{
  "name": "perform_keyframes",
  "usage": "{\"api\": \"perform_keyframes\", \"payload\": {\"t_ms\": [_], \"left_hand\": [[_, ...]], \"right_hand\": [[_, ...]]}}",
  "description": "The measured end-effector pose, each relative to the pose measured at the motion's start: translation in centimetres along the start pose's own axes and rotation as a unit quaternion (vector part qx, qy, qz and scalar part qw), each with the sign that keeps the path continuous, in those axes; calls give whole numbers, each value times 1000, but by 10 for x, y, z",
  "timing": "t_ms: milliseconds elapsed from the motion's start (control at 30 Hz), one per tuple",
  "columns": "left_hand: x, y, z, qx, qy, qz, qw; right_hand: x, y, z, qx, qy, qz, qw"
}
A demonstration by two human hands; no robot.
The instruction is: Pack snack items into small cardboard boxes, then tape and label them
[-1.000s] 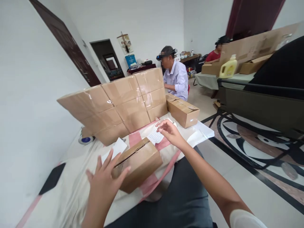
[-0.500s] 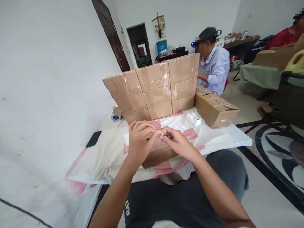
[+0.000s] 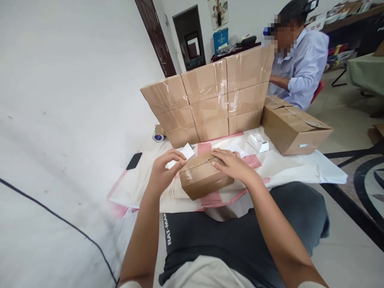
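Observation:
A small cardboard box (image 3: 204, 178) lies on the cloth-covered table (image 3: 288, 168) in front of me. My right hand (image 3: 232, 164) lies flat on the box's top, fingers stretched along its taped seam. My left hand (image 3: 163, 172) hovers at the box's left end with thumb and fingers pinched together; what they hold is too small to make out. A white paper slip (image 3: 186, 153) lies just behind my left hand. A sheet of small stickers (image 3: 237, 150) lies behind the box.
A wall of stacked, taped cartons (image 3: 210, 100) stands at the back of the table. A larger open carton (image 3: 295, 130), a white dispenser (image 3: 258, 143), a tape roll (image 3: 158, 137) and a black phone (image 3: 134, 161) lie around. Another person (image 3: 300, 60) sits beyond.
My hands had met above the box, fingertips together. Now the right hand is flat on the box top and the left has drawn back to the box's left end. The view has tilted down.

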State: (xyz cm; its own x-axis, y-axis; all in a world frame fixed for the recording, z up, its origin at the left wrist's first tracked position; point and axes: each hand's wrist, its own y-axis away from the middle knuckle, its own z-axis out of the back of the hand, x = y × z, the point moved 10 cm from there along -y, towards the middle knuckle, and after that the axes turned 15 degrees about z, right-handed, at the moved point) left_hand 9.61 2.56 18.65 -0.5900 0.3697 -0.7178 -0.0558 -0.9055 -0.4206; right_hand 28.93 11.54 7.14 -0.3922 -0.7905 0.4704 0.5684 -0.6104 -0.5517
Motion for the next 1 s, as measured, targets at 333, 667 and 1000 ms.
{"api": "perform_keyframes", "payload": {"t_ms": [333,667,1000], "left_hand": [[86,-39,-85,232,-106,149,955],[127,-37,-79,160,-165,244,942],[143,-37,-82,97,-101,248,959]], "right_hand": [[-2,0,-9,-11,-39,13,999],[-3,-4,-11,-7,6,25,1000],[-26,3,1,-108,-185,-41,976]]}}
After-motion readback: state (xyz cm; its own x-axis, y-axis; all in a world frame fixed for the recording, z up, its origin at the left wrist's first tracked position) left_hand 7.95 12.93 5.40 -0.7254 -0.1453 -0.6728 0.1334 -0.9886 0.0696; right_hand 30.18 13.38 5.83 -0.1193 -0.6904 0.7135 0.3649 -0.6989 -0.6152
